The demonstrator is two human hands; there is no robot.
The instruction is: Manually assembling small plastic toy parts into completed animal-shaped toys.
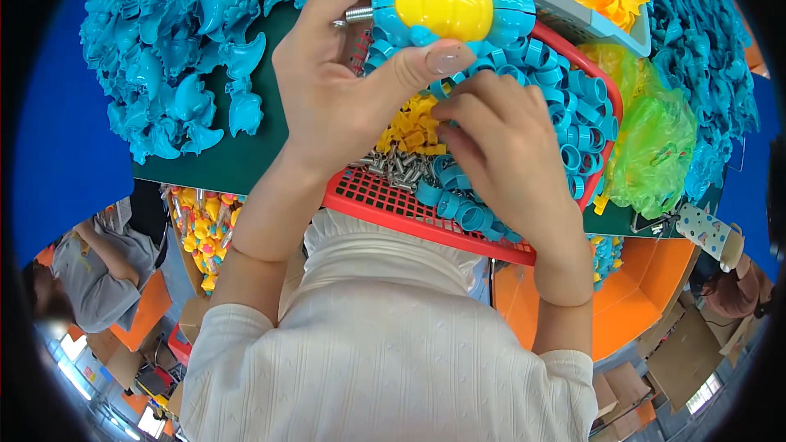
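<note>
My left hand [323, 90] is closed round a plastic toy body [446, 4], turquoise with a glossy, ridged yellow panel facing up. From the toy's left side a short metal spring or threaded piece [359, 14] sticks out, by my fingers. Below it, my right hand [512, 139] reaches over the red basket [426, 227] with its fingers curled together. Whatever lies between those fingertips is hidden. Close by them in the basket are small yellow plastic pieces [409, 127], small silvery metal parts [397, 168] and many turquoise rings [565, 106].
Turquoise shell pieces are heaped on the green table at left [172, 57] and far right [704, 57]. A grey bin [565, 4] of orange-yellow parts stands behind the basket, a green plastic bag [651, 139] beside it. Below are an orange-lined box [630, 303] and a person at left [106, 266].
</note>
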